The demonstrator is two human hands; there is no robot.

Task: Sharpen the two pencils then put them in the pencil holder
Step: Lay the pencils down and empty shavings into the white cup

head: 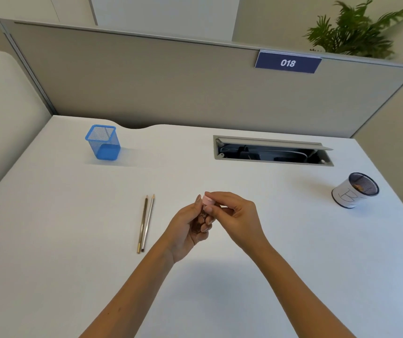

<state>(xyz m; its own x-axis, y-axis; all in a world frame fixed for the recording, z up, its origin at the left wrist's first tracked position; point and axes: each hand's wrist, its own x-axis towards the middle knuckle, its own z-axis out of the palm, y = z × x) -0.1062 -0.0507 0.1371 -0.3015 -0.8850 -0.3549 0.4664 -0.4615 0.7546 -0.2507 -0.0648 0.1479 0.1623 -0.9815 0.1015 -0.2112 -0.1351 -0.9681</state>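
Observation:
Two pencils, one gold [143, 224] and one silver [148, 222], lie side by side on the white desk with tips pointing away from me. To their right my left hand [187, 225] wraps the clear body of a small sharpener that has shavings inside. My right hand [234, 213] pinches the sharpener's pink cap [207, 200] from above. A blue mesh pencil holder [102, 142] stands at the far left of the desk, with nothing seen inside it.
A round black mesh cup wrapped in white paper [355, 190] stands at the right with some shavings inside. An open cable tray [272, 151] is set into the desk at the back. A grey partition [171, 81] closes the far side.

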